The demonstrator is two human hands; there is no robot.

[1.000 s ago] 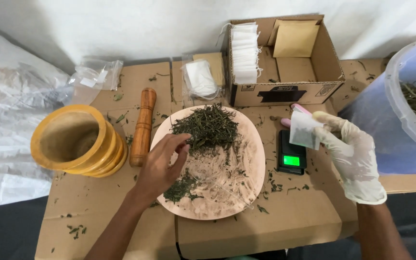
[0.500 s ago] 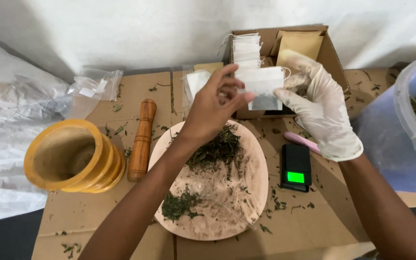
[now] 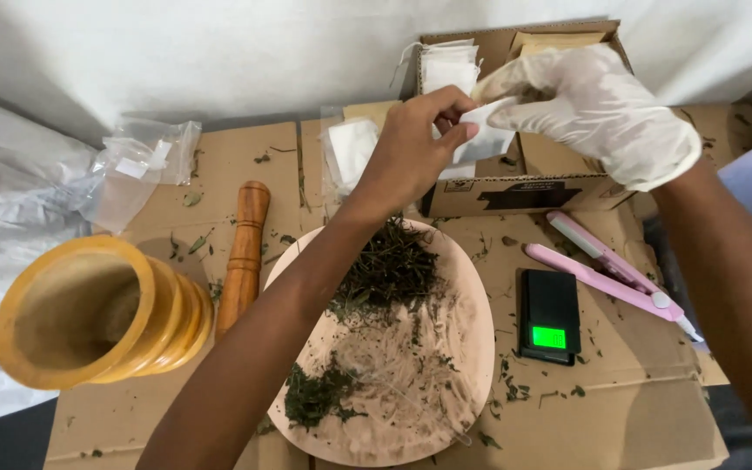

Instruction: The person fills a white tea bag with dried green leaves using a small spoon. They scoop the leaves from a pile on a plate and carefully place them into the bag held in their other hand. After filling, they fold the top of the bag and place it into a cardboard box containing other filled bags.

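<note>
My bare left hand (image 3: 415, 148) and my white-gloved right hand (image 3: 598, 109) are raised together above the cardboard box (image 3: 515, 187), both pinching a small white paper sachet (image 3: 485, 139). Below them a round wooden plate (image 3: 463, 348) carries a pile of dried green herbs (image 3: 391, 265) at its far side and a smaller crumbled heap (image 3: 315, 396) near its front. My left forearm crosses over the plate.
A yellow wooden mortar (image 3: 89, 309) lies at the left with its pestle (image 3: 241, 252) beside it. A small black scale with a lit green display (image 3: 548, 315) and a pink hand sealer (image 3: 607, 270) are right of the plate. Clear plastic bags (image 3: 141, 165) lie at the far left.
Both hands have risen from the plate and scale up to the box and closed on the white sachet. The view has shifted closer.
</note>
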